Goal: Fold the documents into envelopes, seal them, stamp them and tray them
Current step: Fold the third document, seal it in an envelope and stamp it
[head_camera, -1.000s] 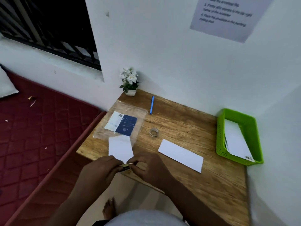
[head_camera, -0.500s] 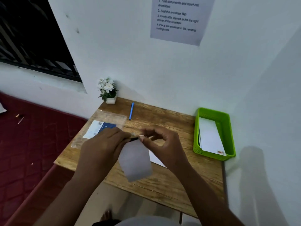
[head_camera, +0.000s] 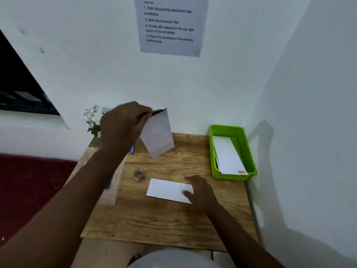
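The left hand (head_camera: 123, 124) is pinching the folded document (head_camera: 158, 136) aloft while the right hand (head_camera: 201, 190), fingers relaxed, is pressing the envelope (head_camera: 168, 189) on the table (head_camera: 164, 225); the one-corner pinch is risking a drop.

Left arm (head_camera: 92, 180) hides most of plastic sleeve (head_camera: 112, 192).

A single head-worn view looks forward and down from the near edge of the wooden table (head_camera: 170, 225), above the person's lap, facing the white wall behind it. The table fills the lower middle, close enough for both arms to reach in from below. Above the table hangs an instruction sheet (head_camera: 170, 26); right of it a side wall closes in. Wide-angle bending probably tilts the edges.
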